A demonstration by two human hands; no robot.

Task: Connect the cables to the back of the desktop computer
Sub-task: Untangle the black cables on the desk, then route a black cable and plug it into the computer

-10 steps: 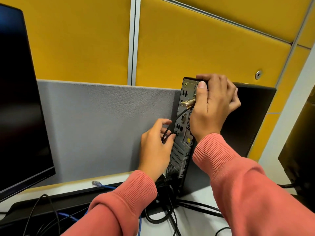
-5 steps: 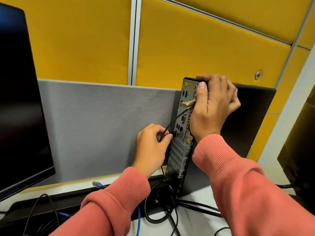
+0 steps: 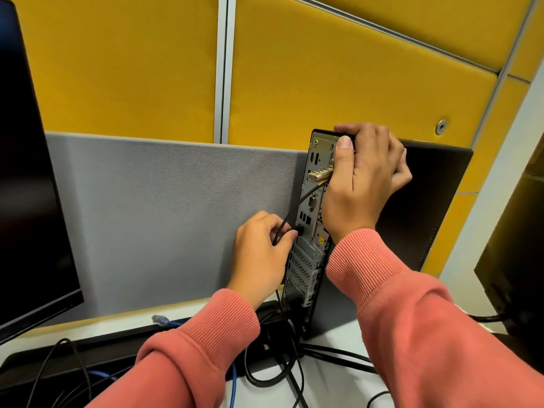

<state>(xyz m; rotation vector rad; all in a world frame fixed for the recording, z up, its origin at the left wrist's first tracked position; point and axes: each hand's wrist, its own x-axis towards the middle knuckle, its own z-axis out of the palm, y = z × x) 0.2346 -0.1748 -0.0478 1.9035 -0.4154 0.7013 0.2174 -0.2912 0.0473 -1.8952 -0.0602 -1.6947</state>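
A slim black desktop computer [image 3: 424, 207] stands upright on the desk with its metal back panel [image 3: 307, 260] facing left. My right hand [image 3: 362, 184] grips the top rear corner of the case, thumb lying along the panel beside a brass-coloured lock [image 3: 319, 175]. My left hand [image 3: 262, 254] pinches a small black plug [image 3: 298, 230] against a port low in the panel's port cluster. A thin black cable [image 3: 303, 198] runs from the lock down past my left fingers. Whether the plug is fully seated is hidden by my fingers.
A dark monitor [image 3: 26, 184] fills the left edge and another screen [image 3: 518, 260] stands at the right. A grey partition [image 3: 164, 216] backs the desk. Black cables [image 3: 282, 369] and a blue network cable [image 3: 160, 320] lie tangled on the white desk below the computer.
My left hand has curled tighter and moved slightly left and down, bringing the black plug against the lower ports. My right hand has kept its grip on the case.
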